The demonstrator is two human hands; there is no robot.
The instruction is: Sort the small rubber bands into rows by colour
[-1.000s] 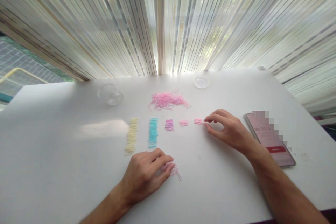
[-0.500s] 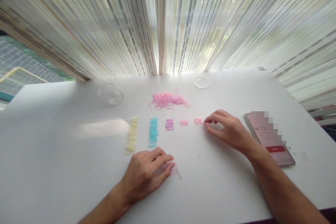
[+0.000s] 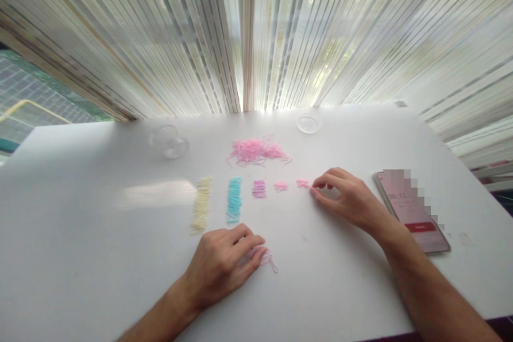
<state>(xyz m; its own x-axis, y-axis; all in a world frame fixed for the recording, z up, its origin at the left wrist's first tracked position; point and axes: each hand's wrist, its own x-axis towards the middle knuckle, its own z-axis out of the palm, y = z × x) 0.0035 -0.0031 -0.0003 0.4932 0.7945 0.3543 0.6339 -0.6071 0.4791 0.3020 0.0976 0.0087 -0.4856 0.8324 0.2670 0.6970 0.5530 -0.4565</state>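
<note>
My left hand [image 3: 224, 259] rests low on the table, its fingers closed over a small bunch of pale pink rubber bands [image 3: 269, 259]; one loop trails out beyond the fingertips. My right hand [image 3: 348, 200] has its thumb and forefinger pinched together at the right end of a short pink row of bands [image 3: 302, 184], seemingly on a band there. Left of that row lie a small light pink stack [image 3: 281, 186], a purple stack [image 3: 259, 189], a longer blue column [image 3: 234, 200] and a pale yellow column [image 3: 201, 206]. Behind them is a loose pink heap of bands [image 3: 256, 151].
A clear round container [image 3: 164, 139] stands at the back left, and a clear round lid [image 3: 308, 124] at the back right. A phone [image 3: 412, 214] showing a timer lies beside my right forearm. String curtains [image 3: 248, 37] hang along the white table's [image 3: 100, 256] far edge.
Both hands stay almost where they were, in the same grips. The view has shifted very slightly; the bands look unmoved.
</note>
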